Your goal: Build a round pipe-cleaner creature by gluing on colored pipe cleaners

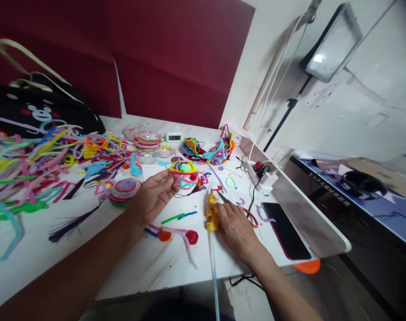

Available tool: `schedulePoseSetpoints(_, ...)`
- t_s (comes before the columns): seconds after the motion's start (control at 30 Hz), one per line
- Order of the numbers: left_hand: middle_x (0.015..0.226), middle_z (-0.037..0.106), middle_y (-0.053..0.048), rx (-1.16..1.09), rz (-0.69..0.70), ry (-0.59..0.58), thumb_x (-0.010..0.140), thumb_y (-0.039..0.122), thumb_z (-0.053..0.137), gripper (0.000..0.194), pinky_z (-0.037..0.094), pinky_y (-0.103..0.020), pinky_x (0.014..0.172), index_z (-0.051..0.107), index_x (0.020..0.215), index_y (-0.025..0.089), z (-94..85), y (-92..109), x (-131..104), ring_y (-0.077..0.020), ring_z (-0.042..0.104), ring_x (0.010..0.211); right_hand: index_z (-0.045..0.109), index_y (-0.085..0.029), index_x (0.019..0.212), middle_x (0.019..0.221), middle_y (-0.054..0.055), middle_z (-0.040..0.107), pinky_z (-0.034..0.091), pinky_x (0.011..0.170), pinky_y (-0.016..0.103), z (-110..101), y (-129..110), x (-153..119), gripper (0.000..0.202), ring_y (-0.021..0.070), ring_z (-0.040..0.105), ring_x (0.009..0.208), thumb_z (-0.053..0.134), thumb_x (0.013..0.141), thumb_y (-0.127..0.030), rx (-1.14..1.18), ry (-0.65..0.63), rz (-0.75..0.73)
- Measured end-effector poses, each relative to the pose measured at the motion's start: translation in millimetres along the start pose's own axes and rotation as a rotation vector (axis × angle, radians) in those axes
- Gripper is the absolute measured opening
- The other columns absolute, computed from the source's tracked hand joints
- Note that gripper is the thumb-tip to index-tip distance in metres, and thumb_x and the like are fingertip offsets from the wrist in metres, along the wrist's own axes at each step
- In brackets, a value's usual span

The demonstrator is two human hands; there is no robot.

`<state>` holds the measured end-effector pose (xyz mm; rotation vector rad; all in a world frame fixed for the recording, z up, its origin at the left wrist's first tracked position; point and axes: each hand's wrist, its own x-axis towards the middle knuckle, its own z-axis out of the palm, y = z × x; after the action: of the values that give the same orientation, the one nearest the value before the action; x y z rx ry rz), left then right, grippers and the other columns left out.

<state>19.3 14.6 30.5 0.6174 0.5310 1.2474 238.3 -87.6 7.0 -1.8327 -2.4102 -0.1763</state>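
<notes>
My left hand [157, 194] pinches a small rounded craft piece of coiled pipe cleaners [184, 168], yellow, green, blue and pink, raised above the table. A dark tassel [196, 191] shows just below it. My right hand [234, 225] is closed at the side of a yellow hot glue gun [212, 214], its nozzle pointing away from me. A long clear glue stick [214, 272] sticks out of the gun's back end. Beside the right fingers are a dark pointed tool tip [223, 198] and an orange-red loop [251, 217]; whether they belong together is hidden by the hand.
Loose pipe cleaners [38, 165] are heaped on the left, before a black bag [38, 107]. Coiled discs [124, 191], clear bowls [146, 156] and finished craft pieces [219, 151] stand farther back. A phone [285, 229] lies right, near a power strip [263, 176] with cables.
</notes>
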Motion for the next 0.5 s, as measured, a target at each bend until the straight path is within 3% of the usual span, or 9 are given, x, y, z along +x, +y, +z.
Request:
schedulePoseSetpoints(0.2,0.082,0.071,-0.008,0.013,0.008,0.012,0.075,-0.006,0.064,0.023,0.057,-0.022,0.069,0.071,0.089,0.01,-1.7,-4,1,-0.0125,0.066,0.072,0.036,-0.017,0.131,0.114,0.013,0.058,0.051,0.086,0.039,-16,5,-14,0.051,0.0257,0.057,0.103,0.05,0.083,-0.008,0.321,0.255,-0.065)
schedulePoseSetpoints(0.33,0.082,0.071,-0.007,0.033,0.015,0.026,0.074,-0.005,0.063,0.021,0.057,-0.021,0.069,0.072,0.086,0.01,-0.4,-6,0,-0.0126,0.066,0.073,0.033,-0.018,0.134,0.12,0.014,0.057,0.048,0.091,0.044,-24,3,-17,0.048,0.0262,0.057,0.103,0.049,0.089,-0.015,0.34,0.385,-0.101)
schedulePoseSetpoints(0.5,0.079,0.071,-0.007,0.05,0.023,0.025,0.072,-0.005,0.066,0.02,0.056,-0.021,0.068,0.072,0.083,0.01,2.4,-6,-2,-0.0131,0.067,0.073,0.031,-0.02,0.136,0.123,0.014,0.054,0.05,0.093,0.041,-18,-3,-14,0.047,0.0252,0.056,0.113,0.048,0.092,-0.019,0.519,0.432,-0.068)
